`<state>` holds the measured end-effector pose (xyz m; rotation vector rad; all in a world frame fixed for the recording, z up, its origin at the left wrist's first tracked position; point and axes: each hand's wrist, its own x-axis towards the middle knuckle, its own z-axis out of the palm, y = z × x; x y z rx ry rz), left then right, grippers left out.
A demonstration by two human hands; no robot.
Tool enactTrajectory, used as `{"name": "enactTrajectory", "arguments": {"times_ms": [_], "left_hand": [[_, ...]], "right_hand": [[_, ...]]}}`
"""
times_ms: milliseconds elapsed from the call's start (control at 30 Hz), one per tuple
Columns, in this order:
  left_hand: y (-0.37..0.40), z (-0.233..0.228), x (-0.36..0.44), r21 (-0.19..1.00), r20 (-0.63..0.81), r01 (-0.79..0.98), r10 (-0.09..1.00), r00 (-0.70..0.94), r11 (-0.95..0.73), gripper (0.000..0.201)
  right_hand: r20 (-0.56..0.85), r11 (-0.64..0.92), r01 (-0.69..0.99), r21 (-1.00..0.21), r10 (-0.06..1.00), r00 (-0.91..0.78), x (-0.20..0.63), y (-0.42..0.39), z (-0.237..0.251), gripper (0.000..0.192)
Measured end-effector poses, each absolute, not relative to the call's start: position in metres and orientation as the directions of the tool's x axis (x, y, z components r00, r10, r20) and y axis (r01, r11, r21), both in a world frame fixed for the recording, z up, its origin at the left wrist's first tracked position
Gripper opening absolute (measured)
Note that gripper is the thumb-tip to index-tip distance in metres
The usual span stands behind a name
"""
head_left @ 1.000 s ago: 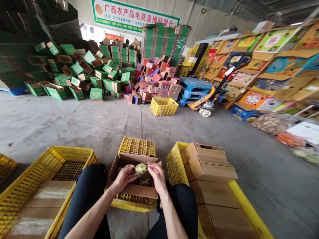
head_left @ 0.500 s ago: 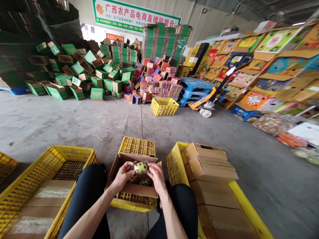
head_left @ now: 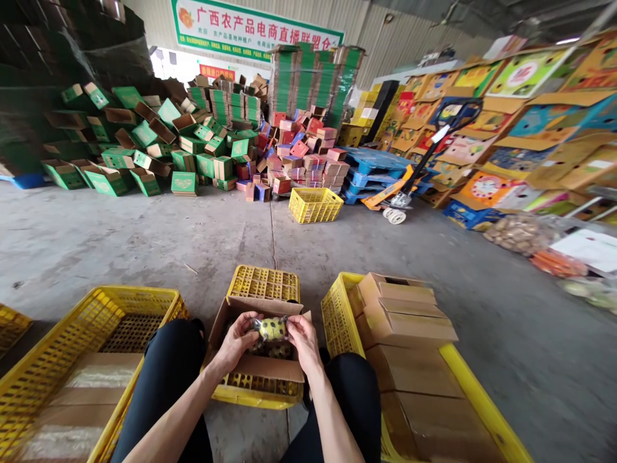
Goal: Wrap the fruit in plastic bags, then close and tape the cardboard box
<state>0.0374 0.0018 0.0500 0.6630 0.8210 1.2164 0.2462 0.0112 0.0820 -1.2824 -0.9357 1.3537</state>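
Observation:
Between my two hands is a small yellow item with dark spots in clear plastic wrap, seen from above; its exact kind I cannot make out. My left hand pinches one end of the wrap, and my right hand grips the other. Both hands are over an open cardboard box holding several similar wrapped items, partly hidden by my hands. That box rests on an upturned yellow plastic crate between my knees.
On the left, a yellow crate holds taped cartons. On the right, another yellow crate is filled with cardboard boxes. Farther off are a yellow crate, a pallet jack, blue pallets and heaped green boxes.
The wrapped item has turned slightly and looks more level, stretched between both hands, which keep their hold. My view has shifted a little.

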Motion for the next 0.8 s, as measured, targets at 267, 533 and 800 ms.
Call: {"name": "enactTrajectory", "arguments": {"times_ms": [267,533,800], "left_hand": [[0.006,0.033,0.037,0.841,-0.28,-0.458,0.956,0.087,0.288,0.053],[0.008,0.038,0.037,0.756,-0.333,-0.532,0.924,0.19,0.382,0.071],[0.006,0.046,0.038,0.804,-0.283,-0.513,0.952,0.116,0.301,0.057]], "right_hand": [[-0.081,-0.081,-0.007,-0.997,0.99,0.112,0.247,0.013,0.078,0.044],[-0.044,-0.044,-0.022,-0.999,0.999,0.009,0.243,0.013,0.087,0.043],[-0.069,-0.076,-0.081,-0.994,0.994,-0.089,0.239,0.01,0.095,0.039]]}}
